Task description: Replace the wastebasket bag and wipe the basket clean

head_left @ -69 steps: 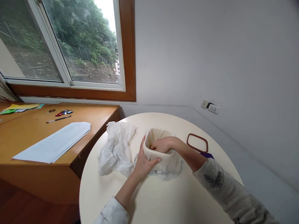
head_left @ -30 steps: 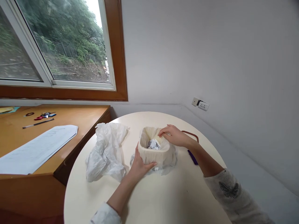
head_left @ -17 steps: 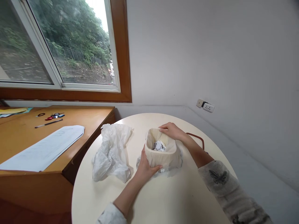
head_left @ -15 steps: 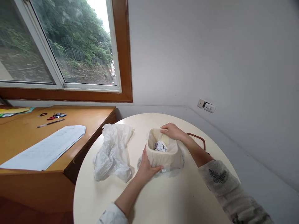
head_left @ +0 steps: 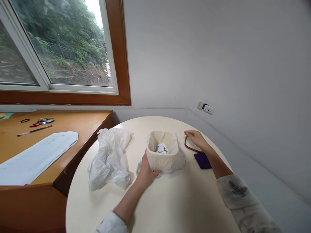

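apparently, the lining is already done: the off-white, box-shaped bin with rounded corners [head_left: 162, 156] is covered by a thin, translucent plastic liner [head_left: 180, 161], which is folded outward over the rim. some crumpled white paper [head_left: 161, 148] is contained inside. what is left apart is the slim, reddish-brown frame with rounded corners [head_left: 192, 149], by which the rim is not covered.

the bin is placed near the middle of the round, cream-white table [head_left: 170, 207], between the crumpled, whitish plastic bag [head_left: 109, 161] and the frame. it is stood upright, and its mouth is turned upward; the long axis of the mouth seems to be directed from left to right. the frame is seen lying flat, but its far side is partly hidden, so its long axis cannot be told surely.

by the left hand [head_left: 146, 170] the bin is grasped at its near left corner, with the thumb laid across the front. the fingers of the right hand [head_left: 197, 139] are bent at the frame's left end; whether it is pinched cannot be told. just beside, a dark purple, flat cloth-like piece [head_left: 202, 161] is found.
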A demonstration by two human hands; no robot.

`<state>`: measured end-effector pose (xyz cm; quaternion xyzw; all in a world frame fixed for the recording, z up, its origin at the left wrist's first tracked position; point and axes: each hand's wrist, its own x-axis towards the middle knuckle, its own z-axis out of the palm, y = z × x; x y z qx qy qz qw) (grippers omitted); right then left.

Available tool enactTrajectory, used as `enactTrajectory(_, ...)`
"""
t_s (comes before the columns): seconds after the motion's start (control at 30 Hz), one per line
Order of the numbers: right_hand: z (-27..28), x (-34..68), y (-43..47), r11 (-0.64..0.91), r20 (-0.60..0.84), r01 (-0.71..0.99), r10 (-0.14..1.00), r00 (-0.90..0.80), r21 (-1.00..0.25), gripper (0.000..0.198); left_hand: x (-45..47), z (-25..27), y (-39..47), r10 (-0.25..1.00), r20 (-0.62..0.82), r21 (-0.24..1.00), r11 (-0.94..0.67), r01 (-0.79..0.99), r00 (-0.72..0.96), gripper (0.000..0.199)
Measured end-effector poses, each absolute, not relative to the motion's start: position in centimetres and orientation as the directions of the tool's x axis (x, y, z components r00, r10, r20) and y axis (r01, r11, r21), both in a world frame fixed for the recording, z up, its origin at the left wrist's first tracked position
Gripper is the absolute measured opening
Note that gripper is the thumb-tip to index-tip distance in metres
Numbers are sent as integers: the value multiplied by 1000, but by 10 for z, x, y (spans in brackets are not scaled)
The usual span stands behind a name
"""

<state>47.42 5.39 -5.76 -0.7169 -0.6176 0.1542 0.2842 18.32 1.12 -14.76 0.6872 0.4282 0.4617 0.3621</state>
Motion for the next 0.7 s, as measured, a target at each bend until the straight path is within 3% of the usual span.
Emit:
enactTrajectory(0.2,-96,510,31,-262,-7,880,959,282,-396,30,186,-152,12,924,323,876,-374,306,203,91)
enactTrajectory(0.37,-109,509,27,-288,-29,921,956,291,-261,24,188,-148,8,940,296,865,-339,369,171,90)
enactTrajectory(0.53,-106,501,29,-258,32,936,961,273,-240,19,188,-138,4,943,276,872,-327,364,187,98)
enactTrajectory(0.7,-84,483,29,-202,163,930,951,261,-307,26,188,-127,0,922,341,874,-382,300,181,113)
